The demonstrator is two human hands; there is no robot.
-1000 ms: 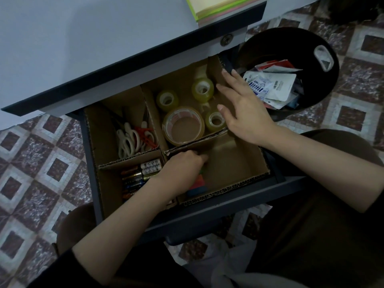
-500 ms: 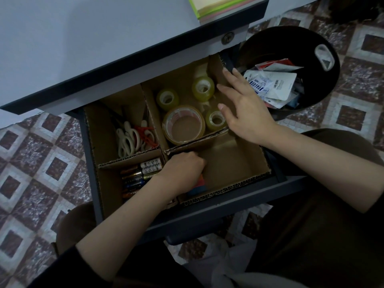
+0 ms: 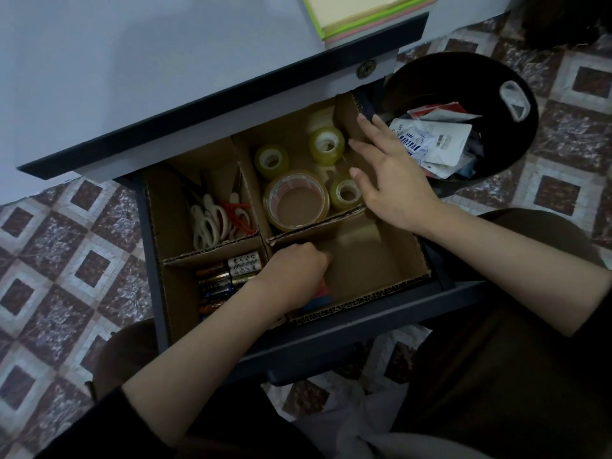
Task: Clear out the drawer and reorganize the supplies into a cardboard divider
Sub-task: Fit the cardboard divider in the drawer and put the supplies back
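The open dark drawer [image 3: 364, 323] holds a cardboard divider [image 3: 377, 260] with four compartments. Scissors [image 3: 215, 220] lie back left, tape rolls [image 3: 298, 200] back right, batteries [image 3: 228, 276] front left. My left hand [image 3: 291, 276] reaches into the front right compartment, fingers curled over small red and blue items [image 3: 321, 296], mostly hidden beneath it. My right hand [image 3: 394, 180] rests with straight fingers on the divider's right wall beside the tape rolls.
A black round bin [image 3: 516, 127] with white packets stands on the tiled floor right of the drawer. Coloured paper [image 3: 374, 14] lies on the pale desk top [image 3: 132, 61]. My knees are below the drawer front.
My left hand has shifted slightly back over the red and blue items. My right hand stays on the divider wall.
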